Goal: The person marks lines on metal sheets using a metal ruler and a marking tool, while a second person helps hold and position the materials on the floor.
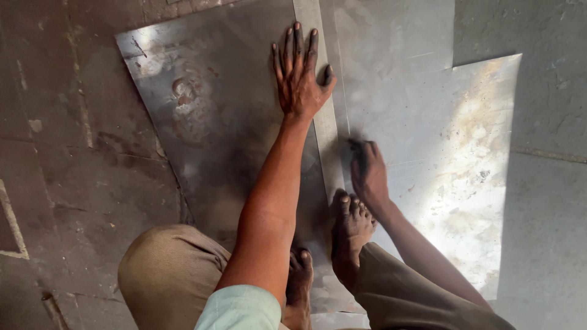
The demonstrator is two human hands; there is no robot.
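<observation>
Metal sheet (232, 122) lay flat on the floor (73, 159) under both bare feet, straight strip (324, 122) across it pinned by left hand (299, 79), fingers splayed flat, right hand (369, 174) curled, contents unclear, apparently mid-marking along the strip's edge.

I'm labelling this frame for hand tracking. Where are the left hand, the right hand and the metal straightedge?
left hand (299, 82): head view, back of hand.
right hand (369, 174): head view, back of hand.
metal straightedge (310, 15): head view, upper end.
</observation>
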